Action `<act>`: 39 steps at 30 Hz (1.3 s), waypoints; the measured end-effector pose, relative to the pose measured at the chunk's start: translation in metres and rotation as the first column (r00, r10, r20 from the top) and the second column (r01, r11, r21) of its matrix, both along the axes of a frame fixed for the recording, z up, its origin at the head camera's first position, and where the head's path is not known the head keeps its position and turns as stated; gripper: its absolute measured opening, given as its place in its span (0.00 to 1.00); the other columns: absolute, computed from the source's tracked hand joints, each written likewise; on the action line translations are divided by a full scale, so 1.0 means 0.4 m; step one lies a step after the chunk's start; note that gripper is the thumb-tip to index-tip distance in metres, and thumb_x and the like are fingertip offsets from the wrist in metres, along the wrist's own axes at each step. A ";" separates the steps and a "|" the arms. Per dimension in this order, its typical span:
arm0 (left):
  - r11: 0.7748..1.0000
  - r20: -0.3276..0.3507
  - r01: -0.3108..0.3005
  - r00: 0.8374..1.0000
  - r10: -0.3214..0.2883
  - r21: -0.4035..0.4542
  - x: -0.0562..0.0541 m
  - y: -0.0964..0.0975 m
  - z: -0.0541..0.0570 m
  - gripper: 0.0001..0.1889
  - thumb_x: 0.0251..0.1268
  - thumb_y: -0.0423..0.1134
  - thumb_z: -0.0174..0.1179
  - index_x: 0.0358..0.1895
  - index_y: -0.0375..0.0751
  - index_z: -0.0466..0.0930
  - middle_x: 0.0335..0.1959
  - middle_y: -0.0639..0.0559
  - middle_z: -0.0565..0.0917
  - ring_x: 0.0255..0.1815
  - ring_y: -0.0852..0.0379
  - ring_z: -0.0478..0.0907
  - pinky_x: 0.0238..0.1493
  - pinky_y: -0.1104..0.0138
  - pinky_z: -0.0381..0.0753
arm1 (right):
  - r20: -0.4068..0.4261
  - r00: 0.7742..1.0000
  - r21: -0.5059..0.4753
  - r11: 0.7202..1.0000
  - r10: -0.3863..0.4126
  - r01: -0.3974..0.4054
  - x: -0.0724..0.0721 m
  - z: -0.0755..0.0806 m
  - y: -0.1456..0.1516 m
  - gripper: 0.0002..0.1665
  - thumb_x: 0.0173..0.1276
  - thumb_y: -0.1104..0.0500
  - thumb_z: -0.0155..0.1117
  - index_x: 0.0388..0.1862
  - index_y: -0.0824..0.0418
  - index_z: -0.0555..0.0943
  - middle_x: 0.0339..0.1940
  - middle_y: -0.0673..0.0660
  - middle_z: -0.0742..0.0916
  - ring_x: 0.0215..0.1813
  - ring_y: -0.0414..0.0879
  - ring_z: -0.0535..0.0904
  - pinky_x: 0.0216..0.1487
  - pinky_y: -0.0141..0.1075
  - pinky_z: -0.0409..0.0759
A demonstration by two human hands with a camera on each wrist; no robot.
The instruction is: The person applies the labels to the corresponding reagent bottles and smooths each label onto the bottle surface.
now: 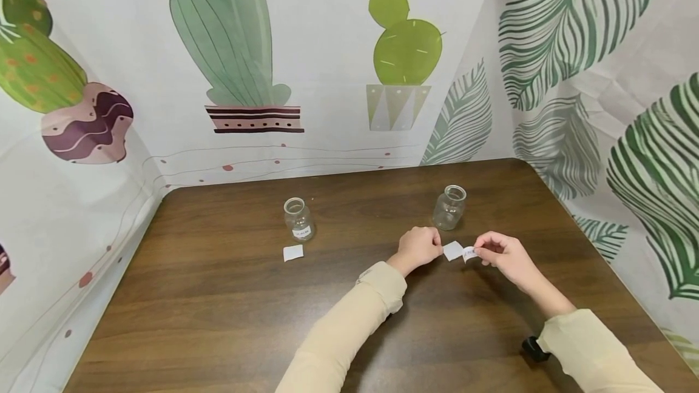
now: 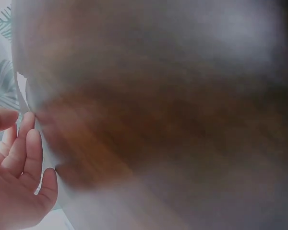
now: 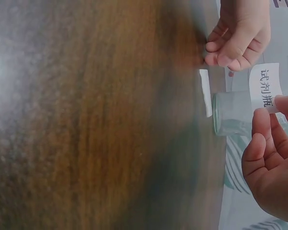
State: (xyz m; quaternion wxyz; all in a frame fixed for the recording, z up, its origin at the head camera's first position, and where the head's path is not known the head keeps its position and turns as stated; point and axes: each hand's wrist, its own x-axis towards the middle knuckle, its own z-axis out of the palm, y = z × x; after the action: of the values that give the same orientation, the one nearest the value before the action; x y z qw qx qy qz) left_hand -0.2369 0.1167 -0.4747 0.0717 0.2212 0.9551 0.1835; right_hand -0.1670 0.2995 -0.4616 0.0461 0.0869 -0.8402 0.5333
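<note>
Between thumb and fingers, my right hand (image 1: 505, 255) pinches a small white label (image 3: 265, 86) with dark printed characters, curling slightly. Left of it in the head view, my left hand (image 1: 419, 246) is low over the table, its fingers loosely bent and fingertips right by a white paper piece (image 1: 452, 251). That paper lies on the wood, seen edge-on in the right wrist view. Just behind the hands, an open glass jar (image 1: 449, 208) stands upright without any label showing. The left wrist view shows my left hand (image 2: 19, 167) at its edge, thumb and fingers slightly apart.
Another open glass jar (image 1: 298, 219) stands further left, bearing a white label (image 1: 301, 233) low on its front. Before it lies a white paper piece (image 1: 293, 252). The brown wooden table (image 1: 229, 308) ends at walls covered in cactus and leaf prints.
</note>
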 end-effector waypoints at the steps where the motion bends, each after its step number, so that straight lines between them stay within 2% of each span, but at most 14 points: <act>1: 1.000 -0.005 0.004 1.000 -0.004 -0.009 -0.001 0.002 0.000 0.03 0.49 0.49 0.59 0.24 0.58 0.77 0.24 0.65 0.78 0.26 0.63 0.75 0.19 0.70 0.65 | 0.003 1.000 -0.003 1.000 -0.001 0.001 0.000 0.000 0.000 0.03 0.55 0.73 0.58 0.29 0.72 0.73 0.21 0.42 0.79 0.20 0.37 0.73 0.21 0.31 0.73; 6: 0.999 -0.025 0.027 0.999 -0.028 -0.025 -0.005 0.003 0.001 0.03 0.51 0.47 0.58 0.25 0.57 0.76 0.22 0.65 0.77 0.26 0.63 0.74 0.19 0.71 0.64 | 0.012 1.000 -0.002 1.000 -0.004 0.004 0.004 0.001 -0.002 0.03 0.55 0.72 0.58 0.29 0.72 0.73 0.20 0.43 0.78 0.19 0.38 0.73 0.20 0.32 0.72; 9: 0.998 -0.054 0.051 0.997 -0.049 0.022 -0.004 -0.004 0.002 0.02 0.52 0.46 0.58 0.29 0.56 0.77 0.23 0.65 0.78 0.26 0.64 0.74 0.20 0.72 0.64 | 0.013 1.000 0.007 1.000 -0.009 0.009 0.007 0.008 -0.005 0.03 0.56 0.73 0.57 0.29 0.72 0.73 0.20 0.44 0.78 0.19 0.39 0.73 0.20 0.32 0.72; 11: 0.993 -0.086 0.075 0.994 -0.067 0.087 -0.003 -0.011 0.007 0.03 0.54 0.45 0.57 0.31 0.55 0.77 0.25 0.65 0.80 0.25 0.65 0.74 0.21 0.74 0.64 | 0.014 1.000 0.005 1.000 -0.013 0.013 0.007 0.010 -0.006 0.03 0.56 0.73 0.57 0.29 0.72 0.73 0.21 0.43 0.78 0.19 0.38 0.73 0.21 0.32 0.73; 14: 0.970 -0.135 0.124 0.986 -0.097 0.209 0.000 -0.020 0.017 0.05 0.56 0.46 0.55 0.34 0.54 0.77 0.26 0.65 0.80 0.25 0.70 0.73 0.23 0.79 0.63 | 0.022 1.000 -0.007 1.000 -0.013 0.014 0.006 0.006 -0.003 0.04 0.56 0.71 0.58 0.30 0.72 0.73 0.22 0.42 0.78 0.20 0.38 0.73 0.21 0.33 0.73; 18: 0.917 -0.150 0.187 0.978 -0.142 0.352 0.010 -0.026 0.028 0.08 0.58 0.48 0.54 0.36 0.52 0.77 0.26 0.64 0.80 0.24 0.74 0.70 0.25 0.83 0.63 | 0.030 1.000 -0.019 1.000 -0.007 0.007 0.005 0.007 -0.003 0.06 0.57 0.69 0.58 0.32 0.72 0.73 0.23 0.42 0.78 0.20 0.38 0.74 0.22 0.33 0.74; 21: 0.890 -0.130 0.208 0.977 -0.169 0.405 0.021 -0.026 0.026 0.09 0.57 0.49 0.55 0.36 0.51 0.77 0.26 0.64 0.80 0.24 0.75 0.69 0.26 0.85 0.63 | 0.029 1.000 -0.026 1.000 -0.004 0.005 0.003 0.010 -0.006 0.06 0.58 0.69 0.58 0.33 0.72 0.73 0.23 0.43 0.79 0.20 0.39 0.74 0.22 0.33 0.74; 27: 0.862 -0.066 0.212 0.977 -0.204 0.461 0.041 -0.018 0.013 0.09 0.53 0.47 0.60 0.34 0.48 0.78 0.25 0.62 0.81 0.23 0.77 0.69 0.26 0.86 0.65 | 0.038 0.999 -0.033 0.999 0.007 -0.006 0.004 0.014 -0.022 0.07 0.58 0.68 0.58 0.34 0.72 0.73 0.24 0.44 0.79 0.21 0.39 0.75 0.23 0.34 0.74; 32: 0.867 -0.090 0.211 0.978 -0.190 0.451 0.045 -0.015 0.012 0.05 0.54 0.42 0.58 0.33 0.47 0.79 0.26 0.60 0.82 0.22 0.75 0.70 0.26 0.86 0.65 | 0.066 0.998 -0.046 0.999 0.020 -0.017 0.008 0.015 -0.034 0.08 0.59 0.67 0.57 0.35 0.72 0.72 0.24 0.48 0.79 0.21 0.39 0.75 0.23 0.34 0.75; 39: 0.876 -0.077 0.184 0.983 -0.168 0.445 0.038 -0.016 0.014 0.05 0.56 0.42 0.57 0.32 0.47 0.80 0.27 0.59 0.84 0.22 0.74 0.71 0.26 0.84 0.65 | 0.125 0.992 -0.057 0.998 -0.025 0.032 0.006 0.012 -0.038 0.15 0.59 0.66 0.57 0.41 0.76 0.69 0.24 0.44 0.81 0.21 0.38 0.77 0.24 0.35 0.76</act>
State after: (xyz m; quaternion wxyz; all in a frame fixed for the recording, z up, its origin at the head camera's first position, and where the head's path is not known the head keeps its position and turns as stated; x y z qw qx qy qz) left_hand -0.2217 0.1102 -0.4692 0.0178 0.3210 0.8637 0.3882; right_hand -0.1647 0.2842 -0.4569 0.0039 0.0401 -0.8266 0.5614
